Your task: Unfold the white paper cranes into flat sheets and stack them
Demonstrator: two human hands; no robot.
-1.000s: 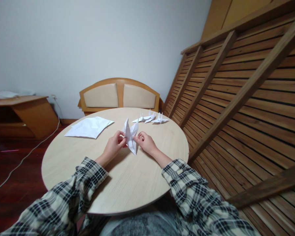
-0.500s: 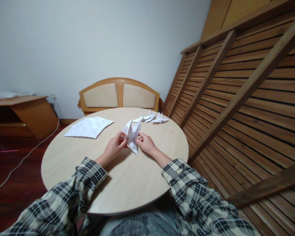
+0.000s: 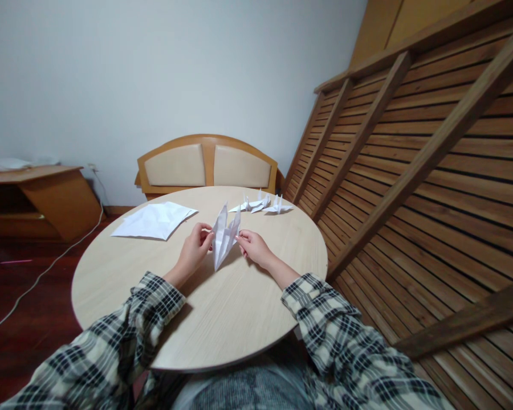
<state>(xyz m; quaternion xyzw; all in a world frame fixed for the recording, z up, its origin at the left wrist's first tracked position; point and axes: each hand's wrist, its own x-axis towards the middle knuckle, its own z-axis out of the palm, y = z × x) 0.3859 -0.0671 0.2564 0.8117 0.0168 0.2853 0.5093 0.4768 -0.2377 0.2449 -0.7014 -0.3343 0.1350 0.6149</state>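
Between my hands, above the middle of the table, is a folded white origami paper (image 3: 224,242) with two points standing up and one pointing down towards me. My left hand (image 3: 194,247) pinches its left side with thumb and fingers. On the other side my right hand (image 3: 253,247) is closed on its right edge. Beyond my right hand several finished paper cranes (image 3: 277,206) stand close together near the table's far edge. A stack of white paper sheets (image 3: 154,221) lies flat to the left of my hands.
The round pale wooden table (image 3: 222,319) carries all of this. Behind it stands a headboard (image 3: 207,165) with cream panels against the wall. A slatted wooden frame (image 3: 410,171) leans at the right. At the left are a low cabinet (image 3: 55,202) and a white cable (image 3: 47,272).
The folded paper has turned between my hands; its lower point has swung from right to left. Both hands keep hold, with the left shifted slightly left and up.
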